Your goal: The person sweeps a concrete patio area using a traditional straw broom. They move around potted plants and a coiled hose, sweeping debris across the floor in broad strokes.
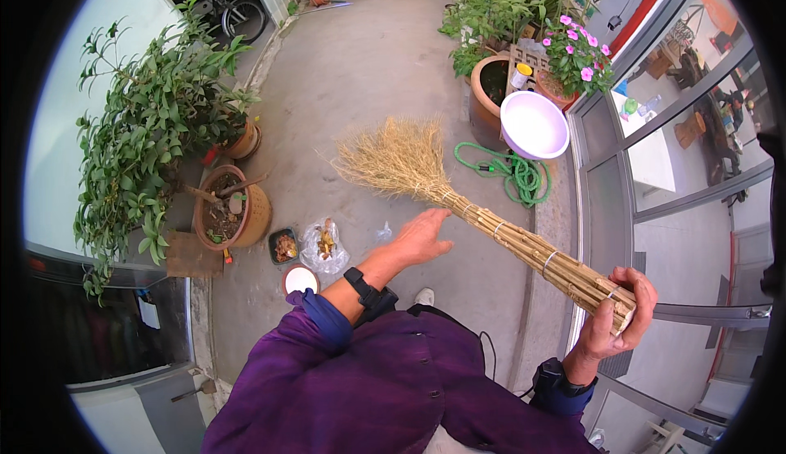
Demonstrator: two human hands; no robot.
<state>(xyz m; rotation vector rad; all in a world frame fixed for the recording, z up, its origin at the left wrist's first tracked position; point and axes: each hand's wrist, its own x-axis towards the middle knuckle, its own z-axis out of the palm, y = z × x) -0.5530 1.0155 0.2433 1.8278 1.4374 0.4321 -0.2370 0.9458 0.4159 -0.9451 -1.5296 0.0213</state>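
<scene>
A broom of bundled twigs point(503, 228), tied with several pale bands, slants across the view before me. My right hand point(623, 313) grips the thick end of its handle at the right. At the far end the bristles point(399, 156) fan out to the upper left. My left hand point(424, 236) is just below the narrow neck of the broom, thumb apart from the fingers and nothing in it. Whether its fingertips touch the stalks, I cannot tell.
To the left stand a potted shrub point(252, 211), a small tray of scraps point(284, 246) and a clear plastic bag point(325, 257). A coiled green hose point(525, 181), a white basin point(534, 125) and a large water-filled pot point(482, 107) are at right, beside glazed doors point(608, 190).
</scene>
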